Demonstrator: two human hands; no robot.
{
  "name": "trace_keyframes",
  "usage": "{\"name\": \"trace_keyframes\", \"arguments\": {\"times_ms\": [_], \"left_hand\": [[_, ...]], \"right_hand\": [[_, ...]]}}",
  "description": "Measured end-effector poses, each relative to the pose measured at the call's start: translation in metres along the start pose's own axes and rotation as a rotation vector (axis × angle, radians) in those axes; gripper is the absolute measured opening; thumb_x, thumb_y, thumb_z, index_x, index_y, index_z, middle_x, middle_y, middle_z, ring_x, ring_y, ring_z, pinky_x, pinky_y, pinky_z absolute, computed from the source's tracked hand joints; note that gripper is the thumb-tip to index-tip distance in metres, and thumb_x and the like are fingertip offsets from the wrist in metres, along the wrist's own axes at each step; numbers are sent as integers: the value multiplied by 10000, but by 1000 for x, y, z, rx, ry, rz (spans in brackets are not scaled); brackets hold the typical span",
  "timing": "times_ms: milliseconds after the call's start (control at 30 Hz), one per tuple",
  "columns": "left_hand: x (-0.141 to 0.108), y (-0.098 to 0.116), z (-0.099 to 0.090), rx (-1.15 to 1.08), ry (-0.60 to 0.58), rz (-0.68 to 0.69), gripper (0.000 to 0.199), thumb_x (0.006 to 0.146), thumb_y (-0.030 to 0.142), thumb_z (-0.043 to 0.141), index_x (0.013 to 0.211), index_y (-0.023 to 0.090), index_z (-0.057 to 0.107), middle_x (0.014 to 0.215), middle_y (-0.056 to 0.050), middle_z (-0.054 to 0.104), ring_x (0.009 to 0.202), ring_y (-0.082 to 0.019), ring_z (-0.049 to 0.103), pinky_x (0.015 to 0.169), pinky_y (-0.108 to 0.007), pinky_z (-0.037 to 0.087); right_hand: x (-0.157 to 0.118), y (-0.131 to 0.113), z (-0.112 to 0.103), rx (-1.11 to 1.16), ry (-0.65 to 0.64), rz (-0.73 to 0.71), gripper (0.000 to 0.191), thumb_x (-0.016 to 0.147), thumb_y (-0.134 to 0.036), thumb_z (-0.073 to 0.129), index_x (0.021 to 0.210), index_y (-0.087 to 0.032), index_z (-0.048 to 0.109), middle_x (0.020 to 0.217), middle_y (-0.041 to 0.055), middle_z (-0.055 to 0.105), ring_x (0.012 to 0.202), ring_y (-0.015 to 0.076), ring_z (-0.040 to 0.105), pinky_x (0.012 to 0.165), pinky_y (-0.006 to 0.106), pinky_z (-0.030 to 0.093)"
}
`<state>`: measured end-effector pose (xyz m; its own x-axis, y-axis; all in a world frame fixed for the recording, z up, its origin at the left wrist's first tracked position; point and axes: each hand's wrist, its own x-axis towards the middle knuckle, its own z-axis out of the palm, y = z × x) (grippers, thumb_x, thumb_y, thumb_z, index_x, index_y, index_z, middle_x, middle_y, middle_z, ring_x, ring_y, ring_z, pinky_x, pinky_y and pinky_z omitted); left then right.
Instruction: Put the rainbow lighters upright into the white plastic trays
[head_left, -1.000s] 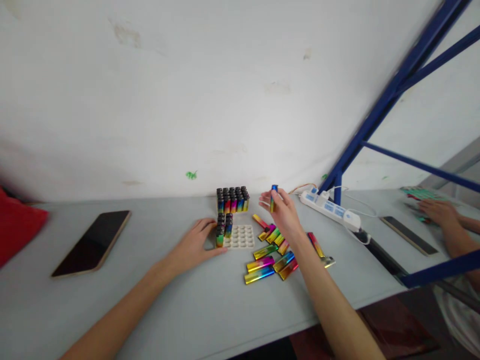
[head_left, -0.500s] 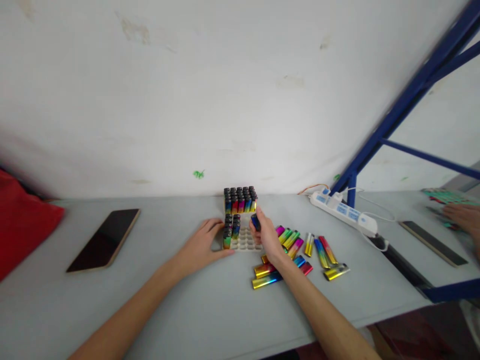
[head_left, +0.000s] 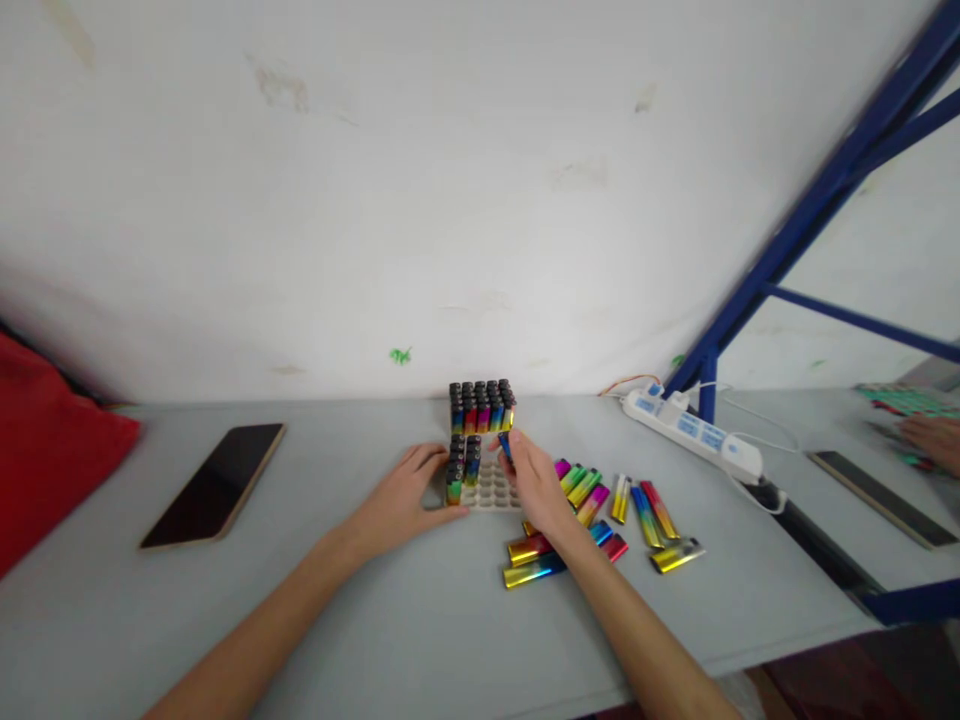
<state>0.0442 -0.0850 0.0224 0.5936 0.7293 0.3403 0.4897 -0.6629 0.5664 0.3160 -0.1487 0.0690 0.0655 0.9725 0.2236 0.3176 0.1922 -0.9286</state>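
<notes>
My right hand [head_left: 534, 475] pinches a dark blue lighter [head_left: 505, 446] over the right side of a pale tray [head_left: 493, 490] with rows of small holes. Thumb and forefinger of my left hand [head_left: 405, 495] are spread around the tray's left edge, beside a column of upright lighters [head_left: 455, 480]. A second, shorter column of lighters [head_left: 472, 460] stands just right of it. Behind the tray, a packed block of black-topped lighters [head_left: 482, 408] stands upright. Loose shiny lighters [head_left: 592, 500] in several colours lie in a pile by my right wrist, some partly hidden under the forearm.
A dark flat phone-like slab [head_left: 217, 485] lies at left near a red cloth [head_left: 60, 440]. A white power strip [head_left: 694, 430] with cables lies at right by a blue metal frame [head_left: 750, 290]. Beyond it are another person's hand [head_left: 934, 440] and a dark flat bar [head_left: 881, 497].
My right hand has shifted slightly left with the lighter, which is now turned more upright over the tray. My left hand stays at the tray's edge. The whole view has shifted slightly.
</notes>
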Motion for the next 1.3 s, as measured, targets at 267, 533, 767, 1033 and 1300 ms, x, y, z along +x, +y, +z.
{"name": "trace_keyframes", "arguments": {"times_ms": [267, 533, 767, 1033, 1300], "left_hand": [[2, 2, 0, -6, -3, -3, 761, 992, 750, 1037, 1550, 263, 865, 1652, -193, 832, 1565, -471, 779, 1389, -653, 654], [0, 1, 3, -8, 15, 0, 718, 989, 724, 1045, 1531, 287, 869, 1636, -178, 832, 1552, -462, 784, 1369, -642, 669], [1, 0, 1, 7, -11, 6, 749, 1013, 757, 1018, 1553, 267, 849, 1657, -184, 823, 1583, -462, 768, 1395, -639, 653], [4, -2, 0, 23, -32, -9, 751, 1006, 776, 1006, 1518, 245, 861, 1661, -196, 823, 1583, -484, 771, 1400, -664, 651], [5, 0, 0, 19, -17, -12, 757, 993, 796, 1002, 1504, 249, 886, 1642, -196, 843, 1562, -482, 791, 1403, -647, 655]], "right_hand": [[-8, -8, -15, -373, -83, -345, 251, 1242, -501, 795, 1177, -260, 819, 1096, 92, 825, 1039, 296, 774, 1001, 417, 656], [-1, 2, -10, -327, -240, -257, 176, 1217, -370, 886, 1112, -268, 789, 921, 25, 850, 833, 262, 808, 824, 350, 621], [3, -6, -13, -463, -314, -285, 352, 1217, -559, 905, 1058, -249, 855, 962, 56, 892, 866, 256, 811, 853, 348, 599], [8, -2, -18, -552, -345, -189, 421, 1189, -549, 949, 929, -224, 884, 879, 50, 878, 809, 224, 772, 816, 326, 554], [18, 34, -132, -621, -214, -149, 173, 1145, -313, 900, 1274, -238, 989, 1320, 152, 946, 1198, 332, 881, 1149, 481, 702]]}}
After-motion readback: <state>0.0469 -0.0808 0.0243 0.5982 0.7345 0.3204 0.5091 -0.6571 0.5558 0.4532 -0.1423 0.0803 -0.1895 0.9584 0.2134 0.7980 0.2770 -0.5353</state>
